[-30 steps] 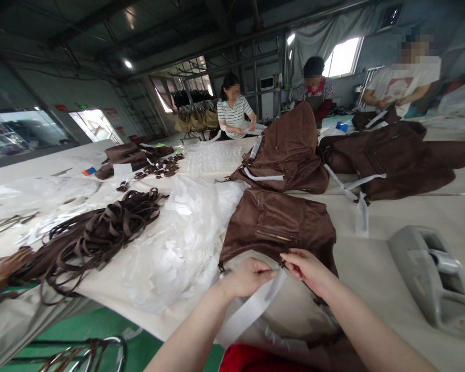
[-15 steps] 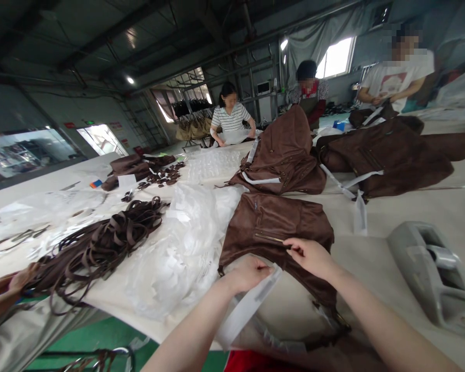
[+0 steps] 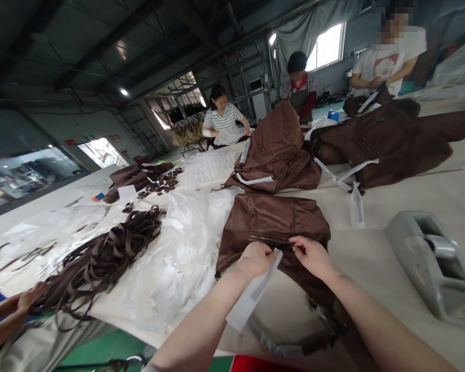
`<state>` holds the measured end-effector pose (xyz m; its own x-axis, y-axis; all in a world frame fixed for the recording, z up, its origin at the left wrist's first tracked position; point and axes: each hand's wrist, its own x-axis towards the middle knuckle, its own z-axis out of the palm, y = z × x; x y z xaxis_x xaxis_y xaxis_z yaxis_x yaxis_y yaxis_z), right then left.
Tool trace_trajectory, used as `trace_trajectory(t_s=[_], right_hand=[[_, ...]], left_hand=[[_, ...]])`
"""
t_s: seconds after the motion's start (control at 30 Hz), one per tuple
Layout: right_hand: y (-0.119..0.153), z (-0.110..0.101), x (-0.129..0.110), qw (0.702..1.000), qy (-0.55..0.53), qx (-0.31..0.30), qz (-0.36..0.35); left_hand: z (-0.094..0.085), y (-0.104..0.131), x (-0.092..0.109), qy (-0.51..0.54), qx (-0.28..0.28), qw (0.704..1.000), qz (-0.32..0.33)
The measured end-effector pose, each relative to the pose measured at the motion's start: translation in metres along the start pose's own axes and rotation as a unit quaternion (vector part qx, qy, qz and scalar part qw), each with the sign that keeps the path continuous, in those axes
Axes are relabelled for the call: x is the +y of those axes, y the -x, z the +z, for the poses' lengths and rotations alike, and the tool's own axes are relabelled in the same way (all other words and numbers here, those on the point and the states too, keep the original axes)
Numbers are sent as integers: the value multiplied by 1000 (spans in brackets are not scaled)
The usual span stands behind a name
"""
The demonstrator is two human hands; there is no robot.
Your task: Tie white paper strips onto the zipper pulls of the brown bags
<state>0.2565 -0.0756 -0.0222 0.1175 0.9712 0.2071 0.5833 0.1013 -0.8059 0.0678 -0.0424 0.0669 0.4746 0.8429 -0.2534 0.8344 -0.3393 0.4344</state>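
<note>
A brown bag [image 3: 275, 214] lies flat on the table in front of me, with a zipper [image 3: 268, 239] across its face. My right hand [image 3: 313, 257] is closed in a pinch at the zipper's right end; its fingertips hide the small pull there. My left hand [image 3: 257, 258] grips the upper end of a white strip of wrapping paper [image 3: 251, 304], which hangs down toward the table's near edge. The knuckles of that hand rest over the bag's lower edge. Below, the bag's strap [image 3: 320, 338] curves round, partly wrapped in white material.
More brown bags [image 3: 281, 139] with white-wrapped straps lie beyond. At right stands a grey tape dispenser [image 3: 422, 258]. Crumpled clear plastic [image 3: 182, 263] and a heap of brown straps [image 3: 108, 253] lie at left, where another person's hand [image 3: 31, 297] touches the straps. Several people work across the table.
My right hand has slid right along the zipper to its end. My left hand, holding the strip, has moved up onto the bag's lower edge. The view has shifted slightly.
</note>
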Motion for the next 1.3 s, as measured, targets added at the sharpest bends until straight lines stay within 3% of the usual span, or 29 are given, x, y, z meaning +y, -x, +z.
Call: trace_trajectory(t_s=[0.23,0.53,0.7,0.8,1.0,1.17,1.3], right_hand=[[-3,4,9,1000,1,-12,21],[-2,0,6,1000,-5,-12,15],[-3,-2,4,996,-53,-4,77],[-2,0,4,984,-91,-43,150],[-6,13,5,956,-135,-130,225],[-13,20,4,947,-175,-116,243],[-15,22,3,944,-195,-93,249]], left_hand=[[3,-31,21,-68,-24,997,5],[26,-57,14,-32,-10,999,-3],[39,-60,5,24,2,999,-48],[47,-61,1,61,13,996,-56],[63,-63,-2,139,37,987,-73],[65,-60,-4,145,45,986,-66],[59,-46,7,91,97,990,-47]])
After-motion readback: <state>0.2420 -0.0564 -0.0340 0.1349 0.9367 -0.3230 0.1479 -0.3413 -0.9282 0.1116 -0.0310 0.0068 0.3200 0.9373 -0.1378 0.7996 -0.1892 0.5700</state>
